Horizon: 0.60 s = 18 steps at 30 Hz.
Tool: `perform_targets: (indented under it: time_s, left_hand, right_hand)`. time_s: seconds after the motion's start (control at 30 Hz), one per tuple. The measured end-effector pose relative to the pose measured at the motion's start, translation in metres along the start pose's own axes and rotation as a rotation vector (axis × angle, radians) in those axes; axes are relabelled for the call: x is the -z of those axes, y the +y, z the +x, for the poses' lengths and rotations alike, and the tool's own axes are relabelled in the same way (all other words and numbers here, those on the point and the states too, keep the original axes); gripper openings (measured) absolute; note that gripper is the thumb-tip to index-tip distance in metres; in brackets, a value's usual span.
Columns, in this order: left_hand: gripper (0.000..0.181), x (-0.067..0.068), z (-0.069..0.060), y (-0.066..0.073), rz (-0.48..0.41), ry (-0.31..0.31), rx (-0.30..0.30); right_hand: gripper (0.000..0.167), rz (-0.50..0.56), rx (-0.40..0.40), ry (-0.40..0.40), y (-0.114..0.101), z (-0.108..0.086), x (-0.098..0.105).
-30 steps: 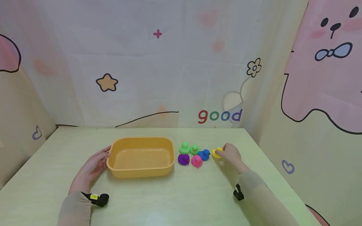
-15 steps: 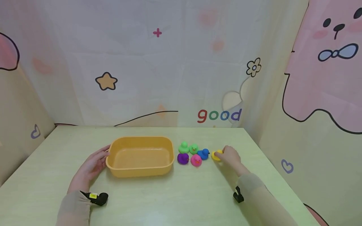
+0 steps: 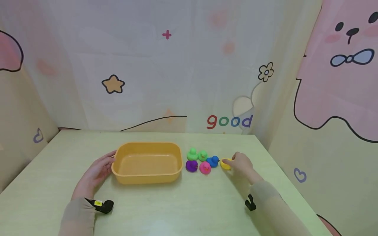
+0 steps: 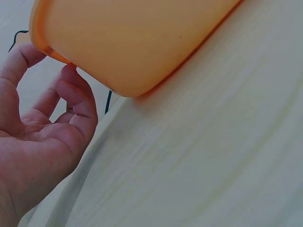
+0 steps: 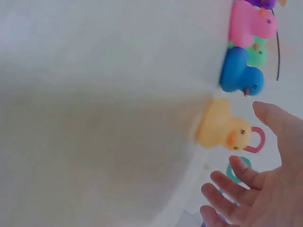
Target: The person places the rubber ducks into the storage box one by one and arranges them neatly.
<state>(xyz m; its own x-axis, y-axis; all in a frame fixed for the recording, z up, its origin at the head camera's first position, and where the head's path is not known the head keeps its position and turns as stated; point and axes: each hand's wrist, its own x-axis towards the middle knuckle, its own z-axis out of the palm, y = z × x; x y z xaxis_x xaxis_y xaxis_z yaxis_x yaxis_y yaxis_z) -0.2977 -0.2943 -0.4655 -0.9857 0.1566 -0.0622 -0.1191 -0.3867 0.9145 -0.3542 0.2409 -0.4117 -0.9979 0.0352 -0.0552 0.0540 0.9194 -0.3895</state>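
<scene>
The left hand (image 3: 98, 172) is at the left end of a yellow basin (image 3: 147, 179). In the left wrist view its bent fingers and thumb hold the basin (image 4: 123, 52) by the lip. A yellow duck (image 3: 225, 164) sits on the table just left of the right hand (image 3: 242, 165). In the right wrist view, the thumb and fingers of that hand (image 5: 265, 165) are spread beside the duck (image 5: 220, 125), with a gap between them and it. Left of it in the head view is a blue duck (image 3: 213, 161).
Between the basin and the blue duck stand a purple duck (image 3: 191, 166), a pink duck (image 3: 205, 167) and two green ducks (image 3: 192, 154), (image 3: 202, 155). All are on a pale table (image 3: 177, 209), with a printed curtain (image 3: 147, 65) behind it.
The yellow duck sits slightly further left, and more of it shows beside the right hand's fingers. The left hand and basin have stayed put.
</scene>
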Motion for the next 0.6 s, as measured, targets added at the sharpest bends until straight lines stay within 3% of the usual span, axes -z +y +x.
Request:
perform_targets:
  time_s: [0.27, 0.6]
  left_hand:
    - [0.026, -0.001, -0.001, 0.003, 0.008, 0.041, 0.029]
    - [0.028, -0.002, -0.001, 0.002, 0.002, 0.022, 0.026]
  right_hand:
    - [0.064, 0.126, 0.223, -0.148, 0.007, 0.014, 0.029]
    - [0.067, 0.224, 0.313, -0.348, 0.030, 0.020, 0.029]
